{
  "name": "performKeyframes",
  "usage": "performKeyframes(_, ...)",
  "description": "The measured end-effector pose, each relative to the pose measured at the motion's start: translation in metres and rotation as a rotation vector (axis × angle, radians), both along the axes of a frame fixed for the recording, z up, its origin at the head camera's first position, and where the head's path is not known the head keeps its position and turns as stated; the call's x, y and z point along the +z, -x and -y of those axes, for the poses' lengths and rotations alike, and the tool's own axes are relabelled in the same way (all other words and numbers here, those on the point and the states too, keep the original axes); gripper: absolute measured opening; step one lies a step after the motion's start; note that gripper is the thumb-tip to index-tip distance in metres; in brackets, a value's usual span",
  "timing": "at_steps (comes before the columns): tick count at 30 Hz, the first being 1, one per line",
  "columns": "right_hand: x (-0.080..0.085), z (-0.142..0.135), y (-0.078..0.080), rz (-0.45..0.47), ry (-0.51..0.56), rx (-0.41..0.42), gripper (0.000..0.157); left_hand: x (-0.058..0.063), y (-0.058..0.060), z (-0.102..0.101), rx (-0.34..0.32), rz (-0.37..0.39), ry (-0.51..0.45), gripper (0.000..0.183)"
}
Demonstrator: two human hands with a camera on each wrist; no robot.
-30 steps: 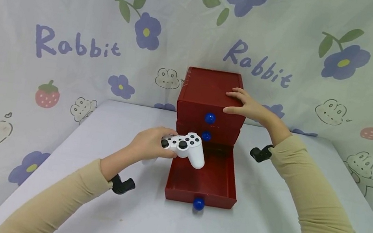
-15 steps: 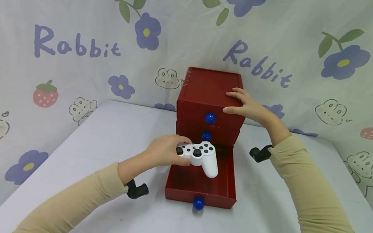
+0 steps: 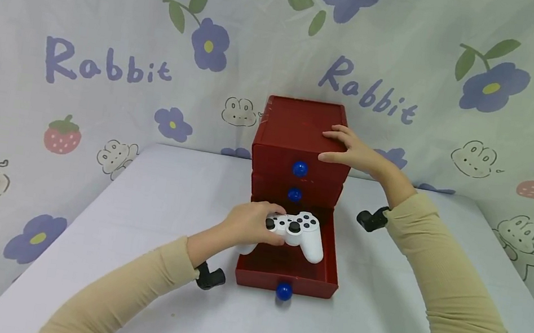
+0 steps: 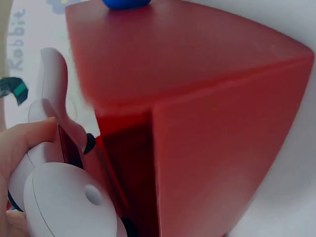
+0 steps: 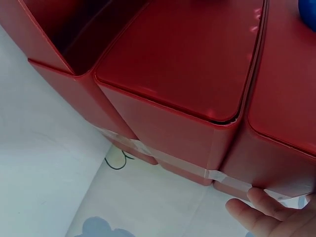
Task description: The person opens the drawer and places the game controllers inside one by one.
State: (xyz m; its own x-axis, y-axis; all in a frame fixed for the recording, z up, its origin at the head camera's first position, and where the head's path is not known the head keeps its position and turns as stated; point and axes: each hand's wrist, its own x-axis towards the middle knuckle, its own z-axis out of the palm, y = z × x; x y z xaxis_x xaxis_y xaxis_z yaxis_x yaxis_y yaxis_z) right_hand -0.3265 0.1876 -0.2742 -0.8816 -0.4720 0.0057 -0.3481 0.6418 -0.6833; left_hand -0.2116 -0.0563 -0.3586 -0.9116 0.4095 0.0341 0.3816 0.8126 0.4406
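Note:
My left hand grips a white game controller by its left part, thumb on the near side and fingers over the far edge. The controller overlaps the pulled-out bottom drawer of a red three-drawer cabinet. In the left wrist view the controller shows beside the drawer's wall. At the cabinet's top right edge rests my right hand, fingers spread over the top and thumb at the front edge. The right wrist view shows its fingertips by the cabinet's side.
Blue ball knobs mark the upper drawers, which are pushed in, and the bottom drawer, whose knob faces me. A white cloth covers the table. Behind hangs a printed curtain with flowers, rabbits and lettering.
My left hand has carried the controller rightward and slightly toward me, from the drawer's left side to over its tray. The right hand and the cabinet have stayed in place.

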Motion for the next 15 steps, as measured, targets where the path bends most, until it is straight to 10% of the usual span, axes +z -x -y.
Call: performKeyframes(15, 0.001, -0.001, -0.001, -0.012, -0.009, 0.007, 0.072, -0.020, 0.001, -0.017, -0.071, -0.008, 0.086, 0.053)
